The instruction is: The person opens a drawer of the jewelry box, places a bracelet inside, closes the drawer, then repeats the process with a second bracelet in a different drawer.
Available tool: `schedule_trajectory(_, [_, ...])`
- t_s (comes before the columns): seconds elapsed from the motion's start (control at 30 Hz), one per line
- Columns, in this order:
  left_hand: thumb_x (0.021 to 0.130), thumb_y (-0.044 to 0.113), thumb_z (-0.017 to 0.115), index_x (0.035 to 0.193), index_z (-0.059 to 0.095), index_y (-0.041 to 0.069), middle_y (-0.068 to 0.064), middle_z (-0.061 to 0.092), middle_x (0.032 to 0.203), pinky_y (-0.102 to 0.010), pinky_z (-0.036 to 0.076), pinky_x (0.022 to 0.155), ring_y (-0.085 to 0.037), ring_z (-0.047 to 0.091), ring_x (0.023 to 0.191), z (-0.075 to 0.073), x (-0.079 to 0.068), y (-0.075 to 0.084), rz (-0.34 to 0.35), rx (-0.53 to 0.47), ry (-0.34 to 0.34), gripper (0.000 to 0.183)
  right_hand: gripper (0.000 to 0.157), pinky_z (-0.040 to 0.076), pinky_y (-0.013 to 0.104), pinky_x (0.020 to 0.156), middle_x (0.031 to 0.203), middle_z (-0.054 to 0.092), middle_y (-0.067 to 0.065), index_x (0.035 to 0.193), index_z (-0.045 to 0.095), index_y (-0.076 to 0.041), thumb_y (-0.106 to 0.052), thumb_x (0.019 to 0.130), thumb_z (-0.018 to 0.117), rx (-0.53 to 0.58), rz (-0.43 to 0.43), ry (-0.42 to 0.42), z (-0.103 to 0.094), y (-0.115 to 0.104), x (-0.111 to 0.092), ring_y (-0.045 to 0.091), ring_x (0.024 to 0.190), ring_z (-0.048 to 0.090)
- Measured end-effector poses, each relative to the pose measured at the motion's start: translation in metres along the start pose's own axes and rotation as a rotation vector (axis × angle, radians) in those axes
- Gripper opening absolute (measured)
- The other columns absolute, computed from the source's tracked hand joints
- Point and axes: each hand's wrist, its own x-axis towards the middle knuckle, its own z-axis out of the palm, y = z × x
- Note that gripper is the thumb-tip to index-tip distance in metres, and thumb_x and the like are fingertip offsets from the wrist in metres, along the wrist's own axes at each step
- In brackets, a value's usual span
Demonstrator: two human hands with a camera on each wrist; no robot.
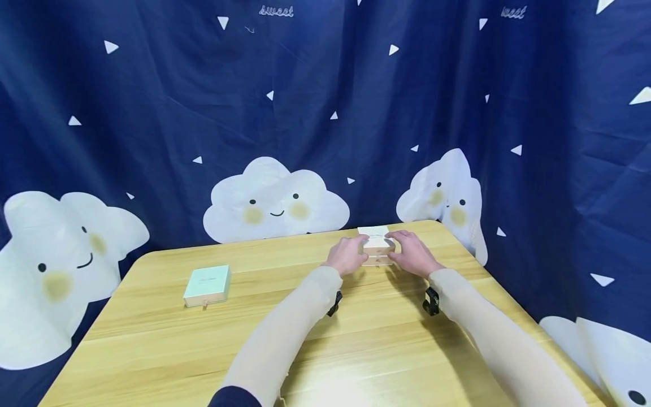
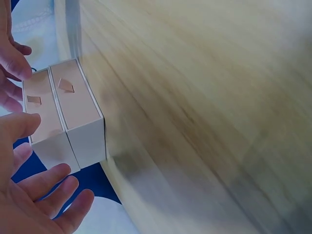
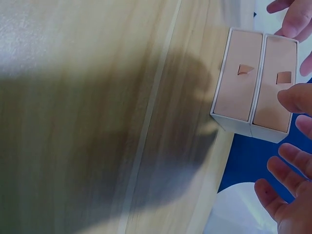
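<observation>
Two small drawer boxes are stacked flush near the far right table edge, with peach fronts and short ribbon tabs. The upper drawer box (image 1: 378, 249) has a pale top with small lettering; the lower drawer box (image 2: 80, 105) sits directly under it. My left hand (image 1: 347, 254) holds the upper box's left side, thumb at its front face. On the opposite side my right hand (image 1: 414, 255) grips the same box, thumb likewise at the front. In both wrist views the remaining fingers fan out away from the box sides.
Over on the left of the wooden table (image 1: 168, 345) lies a third drawer box (image 1: 207, 281), mint-topped, its ribbon tab facing me. Right behind the table hangs a dark blue curtain (image 1: 305, 135) printed with clouds. A black wrist camera (image 1: 431, 301) is strapped under my right sleeve.
</observation>
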Motion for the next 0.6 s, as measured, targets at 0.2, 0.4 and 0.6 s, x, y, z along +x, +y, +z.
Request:
schedule_trajectory(0.2, [0.097,0.029,0.066,0.146,0.052,0.029,-0.004,0.073,0.113,-0.034,0.051,0.068,-0.018,0.065,0.088,0.003,0.0018,-0.0004,0.001,-0.002,-0.004,0.051,0.051,0.041,0.057,0.108,0.138,0.06,0.019,0.135,0.061,-0.008,-0.017,0.088,0.075,-0.005,-0.016,-0.008,0.0023,-0.0005,0.002,0.044,0.125,0.054])
schedule_trajectory(0.4, [0.099,0.033,0.064,0.144,0.055,0.027,-0.002,0.07,0.088,-0.03,0.046,0.057,-0.014,0.058,0.068,0.003,0.0055,-0.0002,-0.002,-0.013,-0.001,0.046,0.047,0.041,0.057,0.108,0.137,0.061,0.018,0.134,0.062,-0.009,-0.018,0.089,0.074,-0.002,-0.011,-0.015,0.0045,0.0007,0.0045,0.043,0.124,0.055])
schedule_trajectory(0.6, [0.1,0.035,0.062,0.141,0.058,0.028,0.002,0.066,0.077,-0.03,0.045,0.055,-0.013,0.058,0.064,0.0051,0.0095,0.0004,0.0,-0.018,-0.006,0.042,0.044,0.041,0.055,0.109,0.135,0.062,0.018,0.132,0.064,-0.007,-0.02,0.091,0.073,0.013,0.003,-0.024,0.0058,0.0021,0.005,0.041,0.127,0.054])
